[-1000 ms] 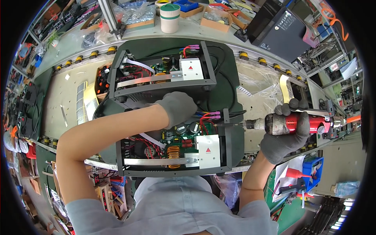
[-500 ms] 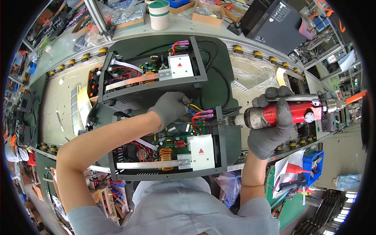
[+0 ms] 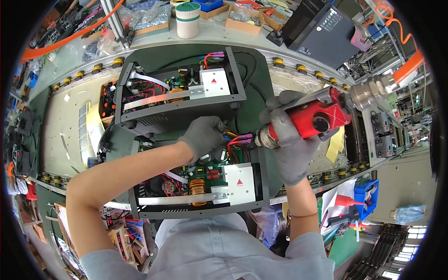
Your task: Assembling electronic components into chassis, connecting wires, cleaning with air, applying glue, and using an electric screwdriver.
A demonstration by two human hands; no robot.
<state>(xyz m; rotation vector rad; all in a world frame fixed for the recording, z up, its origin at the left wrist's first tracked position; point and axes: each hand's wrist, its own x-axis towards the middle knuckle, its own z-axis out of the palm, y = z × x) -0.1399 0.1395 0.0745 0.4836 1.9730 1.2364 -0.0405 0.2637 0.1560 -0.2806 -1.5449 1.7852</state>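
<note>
An open grey metal enclosure [image 3: 186,212] lies nearest me, with a green circuit board, a copper coil [image 3: 197,189] and a white plate with a red triangle [image 3: 240,183]. My left hand [image 3: 204,137], in a grey glove, reaches over its far side with fingers curled beside the coloured wires [image 3: 236,139]; what they hold is hidden. In my gloved right hand [image 3: 294,149] is a red air screwdriver [image 3: 313,119], gripped round its body and tilted. Its nose points at the enclosure's right end wall, next to the purple wire connectors; the tip is hidden.
A second open enclosure [image 3: 179,109] stands just beyond the first. Both rest on a dark green board [image 3: 259,70] over a roller conveyor. An orange air hose [image 3: 407,66] leads off from the screwdriver. A lidded white cup [image 3: 187,25] and a black computer case [image 3: 322,35] stand behind.
My right hand has brought the screwdriver left, closer to the enclosure, and its back end has swung up and away. The left hand stays by the wires, nearly unmoved.
</note>
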